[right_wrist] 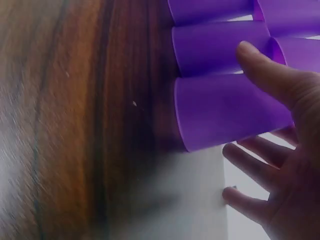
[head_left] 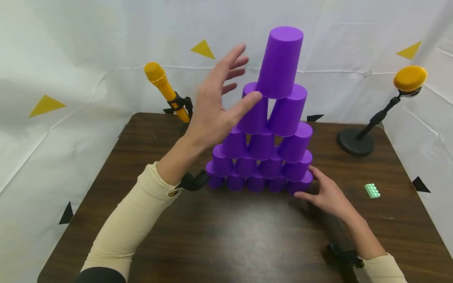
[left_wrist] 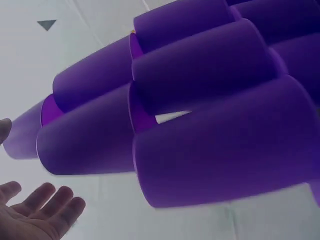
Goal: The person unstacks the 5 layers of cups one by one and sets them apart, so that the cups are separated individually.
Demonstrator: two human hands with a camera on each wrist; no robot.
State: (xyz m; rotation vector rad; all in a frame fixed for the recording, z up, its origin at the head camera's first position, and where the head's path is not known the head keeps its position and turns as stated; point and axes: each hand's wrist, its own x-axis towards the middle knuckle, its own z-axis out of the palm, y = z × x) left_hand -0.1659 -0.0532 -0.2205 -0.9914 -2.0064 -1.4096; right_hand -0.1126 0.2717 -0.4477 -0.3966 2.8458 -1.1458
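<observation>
Purple cups [head_left: 261, 145] stand upside down in a stacked pyramid on the dark wooden table, with a single cup [head_left: 281, 63] at its peak. Beside the upper left of the stack my left hand [head_left: 216, 102] is raised, fingers spread and holding nothing. Its thumb overlaps a cup of the second row in the head view. My right hand [head_left: 330, 196] is at the lower right corner, thumb and fingers spread loosely on either side of the end cup [right_wrist: 225, 110] in the bottom row. In the right wrist view the thumb overlaps the cups.
A yellow microphone [head_left: 164, 86] on a stand is behind my left arm. Another yellow-headed microphone [head_left: 409, 78] rises from a round black base [head_left: 355, 142] at the back right. A mint-green toy brick [head_left: 372, 191] lies right of my right hand. White sheeting [head_left: 106, 35] surrounds the table.
</observation>
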